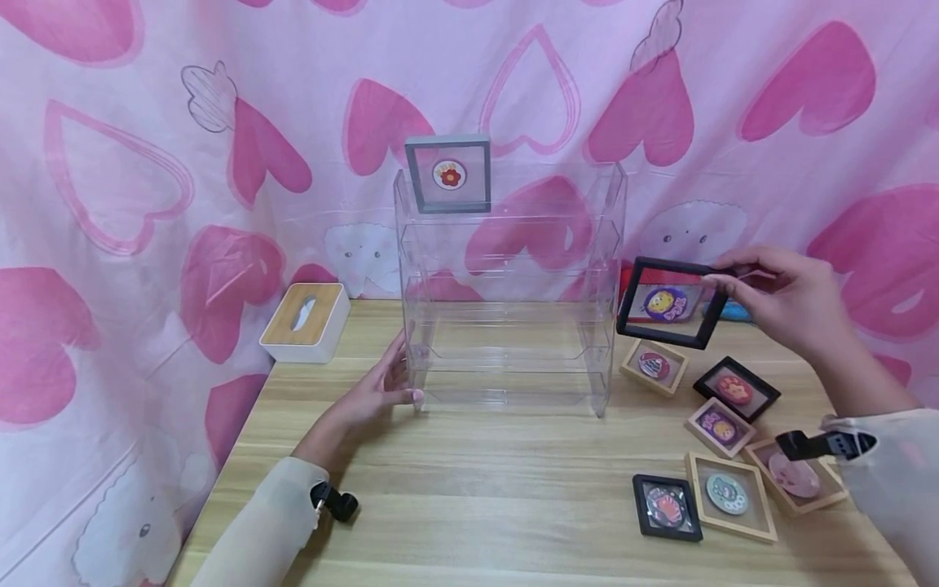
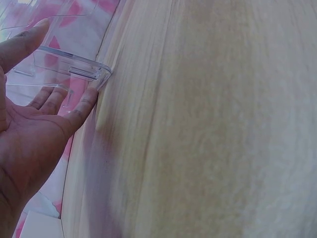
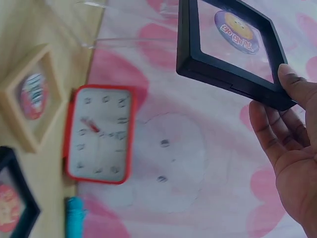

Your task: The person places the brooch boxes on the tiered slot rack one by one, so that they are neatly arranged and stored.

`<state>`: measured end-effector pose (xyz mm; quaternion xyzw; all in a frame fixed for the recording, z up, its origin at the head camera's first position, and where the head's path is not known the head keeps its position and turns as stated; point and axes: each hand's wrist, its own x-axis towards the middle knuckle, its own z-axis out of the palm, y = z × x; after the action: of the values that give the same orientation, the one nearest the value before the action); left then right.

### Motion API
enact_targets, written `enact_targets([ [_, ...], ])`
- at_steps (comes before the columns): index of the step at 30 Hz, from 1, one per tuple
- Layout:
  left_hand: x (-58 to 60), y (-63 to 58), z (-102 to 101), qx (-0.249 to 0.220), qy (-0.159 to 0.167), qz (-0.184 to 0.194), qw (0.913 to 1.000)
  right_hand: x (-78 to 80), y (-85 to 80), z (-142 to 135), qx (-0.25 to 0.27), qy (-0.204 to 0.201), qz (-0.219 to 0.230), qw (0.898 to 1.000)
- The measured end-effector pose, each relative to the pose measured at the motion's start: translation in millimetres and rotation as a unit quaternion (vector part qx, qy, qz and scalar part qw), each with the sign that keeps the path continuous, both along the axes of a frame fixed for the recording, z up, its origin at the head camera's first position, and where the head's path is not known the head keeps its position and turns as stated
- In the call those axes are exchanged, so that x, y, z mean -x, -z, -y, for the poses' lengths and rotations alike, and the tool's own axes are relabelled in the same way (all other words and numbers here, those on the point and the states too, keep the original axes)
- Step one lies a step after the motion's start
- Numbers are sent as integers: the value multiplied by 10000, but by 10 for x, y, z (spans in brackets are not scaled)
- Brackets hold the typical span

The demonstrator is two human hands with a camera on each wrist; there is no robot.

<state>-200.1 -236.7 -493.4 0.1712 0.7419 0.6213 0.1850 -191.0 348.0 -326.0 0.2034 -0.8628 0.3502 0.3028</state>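
Note:
My right hand [image 1: 788,302] pinches the right side of a black display frame [image 3: 233,82], thumb on one face and fingers on the other. Inside its clear film is a purple oval badge [image 1: 665,304] with a yellow character. The frame is tilted, held in the air just right of a clear acrylic tiered rack [image 1: 506,399]. My left hand [image 1: 385,383] rests against the rack's lower left side, its fingers [image 2: 81,106] fairly straight at the bottom corner. A grey display frame [image 1: 449,209] with a red flower badge stands on the rack's top tier, at the left.
Several wooden and black frames with badges, among them a small wooden frame [image 1: 655,367] and a black one [image 1: 667,507], lie on the table's right side. A red-rimmed clock [image 3: 101,134] stands behind them. A tissue box [image 1: 304,322] sits back left, before a pink heart curtain [image 1: 455,49].

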Motion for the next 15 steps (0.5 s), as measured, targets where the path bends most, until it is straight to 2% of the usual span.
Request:
enact_targets([
  [6,2,-16,-1,-21,7,1,10000,103,-297,152,-21,-33,-23,10000],
  [15,-5,-12,6,75,-25,14,10000,240,-705,387,493,-106,369,9980],
])
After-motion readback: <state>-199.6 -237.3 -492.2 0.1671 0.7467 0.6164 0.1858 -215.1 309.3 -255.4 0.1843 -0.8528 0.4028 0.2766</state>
